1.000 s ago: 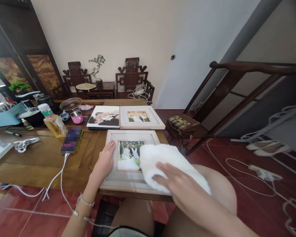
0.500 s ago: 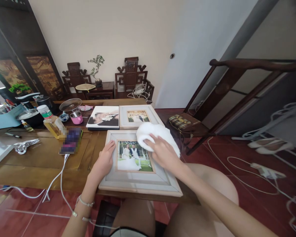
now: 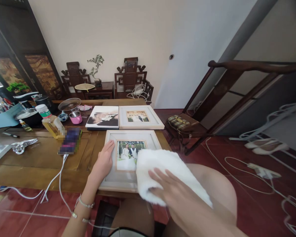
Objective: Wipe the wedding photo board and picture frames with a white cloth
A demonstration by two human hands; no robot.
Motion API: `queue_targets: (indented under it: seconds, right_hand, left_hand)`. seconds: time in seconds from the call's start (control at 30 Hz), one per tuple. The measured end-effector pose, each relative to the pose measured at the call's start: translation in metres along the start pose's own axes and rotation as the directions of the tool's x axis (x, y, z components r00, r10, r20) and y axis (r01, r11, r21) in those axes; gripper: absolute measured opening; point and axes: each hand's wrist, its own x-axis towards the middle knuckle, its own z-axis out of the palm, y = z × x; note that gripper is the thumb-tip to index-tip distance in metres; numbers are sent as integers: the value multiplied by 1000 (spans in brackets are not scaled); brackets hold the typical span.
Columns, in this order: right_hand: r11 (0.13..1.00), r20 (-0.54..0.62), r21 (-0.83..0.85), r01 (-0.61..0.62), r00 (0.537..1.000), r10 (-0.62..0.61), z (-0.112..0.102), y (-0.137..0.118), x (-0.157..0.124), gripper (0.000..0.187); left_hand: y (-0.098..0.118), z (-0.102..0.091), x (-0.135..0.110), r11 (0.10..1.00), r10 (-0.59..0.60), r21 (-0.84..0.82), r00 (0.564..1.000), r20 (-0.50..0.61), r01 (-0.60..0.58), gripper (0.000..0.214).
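Note:
A pale wooden photo frame (image 3: 124,136) with a wedding picture lies flat at the near edge of the wooden table (image 3: 34,161). My left hand (image 3: 104,162) rests flat on the frame's left border, fingers stretched out. My right hand (image 3: 171,191) presses a fluffy white cloth (image 3: 162,168) flat over the frame's near right corner, fingers spread on top of the cloth. The cloth hides that corner and part of the picture.
Behind the frame lie a second pale frame (image 3: 138,117) and a photo album (image 3: 103,117). A phone (image 3: 70,141) on a white cable, an oil bottle (image 3: 50,123), a pink cup (image 3: 76,117) and pots crowd the table's left. A dark wooden chair (image 3: 187,123) stands right; cables trail over the floor.
My right hand has drawn the cloth from the frame's far right corner back down to its near right corner. My left hand has stayed on the left border.

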Motion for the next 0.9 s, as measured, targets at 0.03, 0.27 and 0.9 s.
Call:
queue_targets:
  seconds: [0.03, 0.27, 0.9]
  right_hand:
    - [999, 0, 19, 27, 1000, -27, -2, -8, -7, 57]
    - [997, -93, 72, -31, 995, 37, 16, -16, 12, 58]
    - [999, 26, -47, -22, 999, 23, -5, 21, 61, 59]
  left_hand:
    - [-1, 1, 0, 1000, -1, 3, 1000, 0, 1, 60]
    - [-5, 2, 1, 999, 35, 10, 999, -2, -35, 63]
    - [-2, -1, 2, 1000, 18, 5, 999, -26, -18, 56]
